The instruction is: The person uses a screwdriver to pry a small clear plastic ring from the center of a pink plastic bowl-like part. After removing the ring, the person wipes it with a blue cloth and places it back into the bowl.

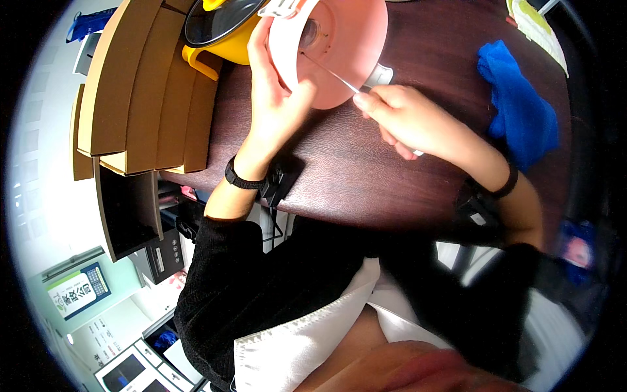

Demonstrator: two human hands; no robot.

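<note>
A pink round container (pixel 358 46) with white side clips (pixel 379 76) is tipped over the table, its open inside facing me. My left hand (pixel 277 104) is closed on its left side, with the thumb over the near rim. In my right hand (pixel 411 121) is a thin screwdriver (pixel 332 74), its metal shaft slanting into the container. The tip is at the inner base, close to small dark spots around a clear round part (pixel 310 32). Most of the handle is hidden in my fingers; a white end shows below them.
Left of the container stands a yellow pot (pixel 232 46) with a dark inside. Brown cardboard boxes (pixel 140 91) line the table's left edge. A crumpled blue cloth (pixel 519 104) lies at the right of the dark wooden table (pixel 339 176). A green-and-white packet (pixel 539 29) is at the far right.
</note>
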